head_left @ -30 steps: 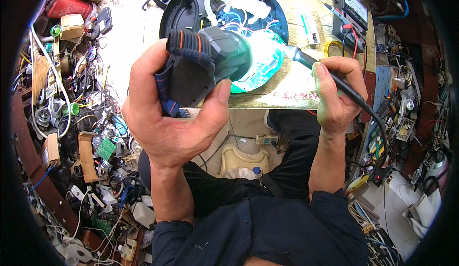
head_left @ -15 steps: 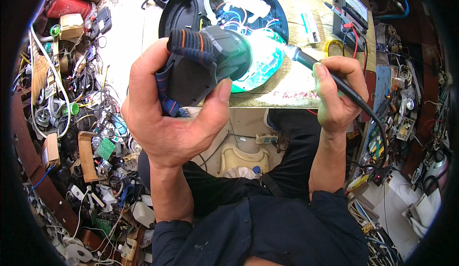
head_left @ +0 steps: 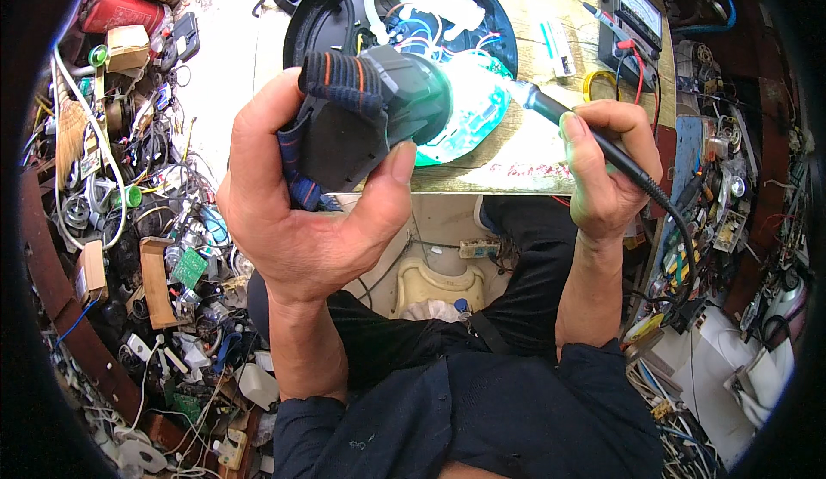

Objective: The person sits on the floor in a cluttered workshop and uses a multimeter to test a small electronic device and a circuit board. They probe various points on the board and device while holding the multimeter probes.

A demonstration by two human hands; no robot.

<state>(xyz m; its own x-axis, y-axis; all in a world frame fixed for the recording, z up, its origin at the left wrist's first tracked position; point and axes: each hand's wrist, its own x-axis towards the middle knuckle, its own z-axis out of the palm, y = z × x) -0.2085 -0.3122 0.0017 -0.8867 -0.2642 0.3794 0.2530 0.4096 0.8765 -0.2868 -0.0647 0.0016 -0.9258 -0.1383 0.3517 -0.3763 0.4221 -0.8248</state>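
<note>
The headlamp [head_left: 401, 92] partly hides the green circuit board [head_left: 471, 131].

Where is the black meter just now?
In the head view, the black meter is on the table at upper right, beyond the right hand and yellow ring.

Matt black plastic on the lamp [head_left: 340, 141], ribbed woven cloth on its strap [head_left: 342, 80], shiny green circuit board [head_left: 469, 133] glinting from here, smooth dark plastic on the pen-shaped tool [head_left: 549, 106] and round housing [head_left: 311, 38], rough-looking wooden bench top [head_left: 525, 171]
</note>
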